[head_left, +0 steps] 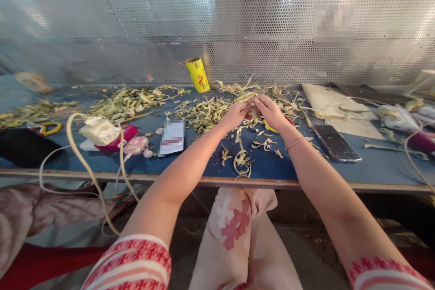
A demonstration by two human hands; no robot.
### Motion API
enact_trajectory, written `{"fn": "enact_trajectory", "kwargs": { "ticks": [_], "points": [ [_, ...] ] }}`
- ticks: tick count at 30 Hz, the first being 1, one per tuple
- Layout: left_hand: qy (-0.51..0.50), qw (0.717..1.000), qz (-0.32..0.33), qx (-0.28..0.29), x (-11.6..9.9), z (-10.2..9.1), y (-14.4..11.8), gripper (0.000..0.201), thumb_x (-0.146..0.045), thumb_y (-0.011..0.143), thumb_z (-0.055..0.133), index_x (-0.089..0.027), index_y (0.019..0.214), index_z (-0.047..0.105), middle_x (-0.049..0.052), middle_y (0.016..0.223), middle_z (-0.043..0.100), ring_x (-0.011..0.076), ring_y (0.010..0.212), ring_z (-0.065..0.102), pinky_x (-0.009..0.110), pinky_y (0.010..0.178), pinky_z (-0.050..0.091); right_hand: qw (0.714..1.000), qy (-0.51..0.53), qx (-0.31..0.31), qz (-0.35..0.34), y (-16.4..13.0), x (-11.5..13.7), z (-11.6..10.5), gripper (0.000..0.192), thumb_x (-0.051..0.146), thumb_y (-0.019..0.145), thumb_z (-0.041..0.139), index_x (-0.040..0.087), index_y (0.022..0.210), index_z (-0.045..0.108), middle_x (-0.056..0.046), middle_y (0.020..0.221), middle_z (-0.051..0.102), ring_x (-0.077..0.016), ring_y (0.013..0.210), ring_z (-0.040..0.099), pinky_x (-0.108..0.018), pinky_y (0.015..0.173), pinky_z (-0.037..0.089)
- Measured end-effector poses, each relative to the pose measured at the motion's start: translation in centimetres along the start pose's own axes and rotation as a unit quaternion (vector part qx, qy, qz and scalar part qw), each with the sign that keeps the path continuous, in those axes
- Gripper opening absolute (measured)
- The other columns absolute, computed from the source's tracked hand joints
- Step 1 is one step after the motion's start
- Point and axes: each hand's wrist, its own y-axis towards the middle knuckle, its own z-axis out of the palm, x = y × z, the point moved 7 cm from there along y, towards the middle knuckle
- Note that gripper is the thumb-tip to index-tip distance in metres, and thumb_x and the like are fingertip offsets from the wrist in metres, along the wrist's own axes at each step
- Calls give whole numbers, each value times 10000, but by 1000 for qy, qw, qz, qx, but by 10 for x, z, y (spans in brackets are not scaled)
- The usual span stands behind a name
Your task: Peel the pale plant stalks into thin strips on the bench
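With both hands, the left hand (234, 115) and the right hand (272, 111), closed together on a small pale-green strip of plant husk (250, 108) above the blue counter (306, 167), the piece is best kept pinched near its end and peeled slowly, clear of the heap of pale-green husk scraps (207, 113).

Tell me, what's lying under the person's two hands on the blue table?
Pale green strips litter the blue table. A red and yellow rim peeks from below the right hand. The left hand hides the rest.
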Motion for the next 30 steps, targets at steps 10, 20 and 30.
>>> {"fn": "enact_trajectory", "kwargs": {
  "ticks": [10, 20, 30],
  "points": [
    [72, 997, 32, -17, -8, -4, -3, 219, -343, 837, 605, -162, 716, 635, 15, 657, 625, 155, 633, 600, 283, 697, 477, 985, -163, -49, -22, 0, -7, -6, 207, 272, 868, 477, 176, 744, 613, -117, 986, 553, -216, 972, 542, -391, 920, 442],
    [208, 975, 74, -22, -6, -7, 0, 325, -424, 897, 487, -161, 799, 652, 44, 755, 669, 169, 706, 621, 283, 715, 474, 968, -179, 23, 177, -3, -14, -4, 389, 303, 871, 454, 191, 502, 405, 10, 506, 407, -121, 577, 423, -270, 617, 312],
    [261, 959, 115, 9, -14, 0, -3, 452, -498, 926, 374, -157, 868, 664, 80, 892, 708, 185, 841, 644, 334, 827, 494, 902, 177, 21, 393, -20, -41, 18, 277, 257, 883, 506, 186, 615, 491, 31, 544, 431, -73, 460, 338, -222, 452, 232]
  ]
}}
